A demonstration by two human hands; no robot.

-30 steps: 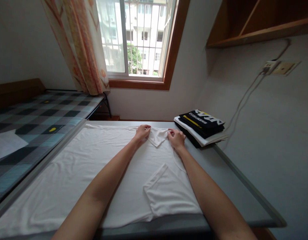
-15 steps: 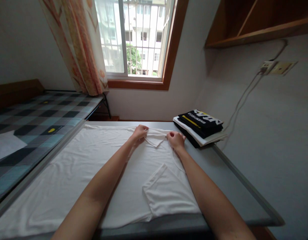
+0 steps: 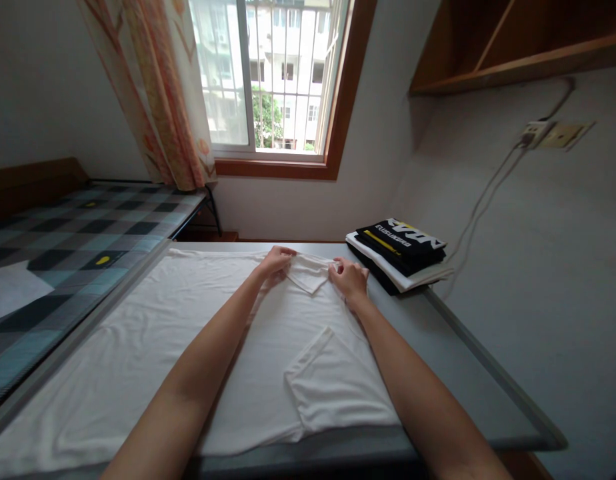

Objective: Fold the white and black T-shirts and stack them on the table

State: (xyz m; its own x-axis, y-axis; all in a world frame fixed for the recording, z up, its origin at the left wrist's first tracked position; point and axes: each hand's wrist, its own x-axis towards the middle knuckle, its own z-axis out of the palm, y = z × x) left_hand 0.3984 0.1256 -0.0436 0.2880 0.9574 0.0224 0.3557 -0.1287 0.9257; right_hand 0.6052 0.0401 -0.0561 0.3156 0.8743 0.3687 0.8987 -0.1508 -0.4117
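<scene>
A white T-shirt (image 3: 153,333) lies spread flat across a grey table (image 3: 453,360). Its near sleeve is folded inward over the body. At the far edge, my left hand (image 3: 275,262) and my right hand (image 3: 349,278) both pinch the far sleeve (image 3: 308,272), which is folded back over the shirt. The fingers of both hands are closed on the cloth, and both forearms stretch over the shirt.
A stack of folded clothes (image 3: 401,252), black on top with white and yellow lettering, sits at the table's far right corner. A bed with a checked cover (image 3: 63,233) runs along the left. A cable (image 3: 481,207) hangs down the right wall under a wooden shelf (image 3: 513,47).
Both hands have lifted the far sleeve slightly and drawn a little closer together. The shirt's body has not moved.
</scene>
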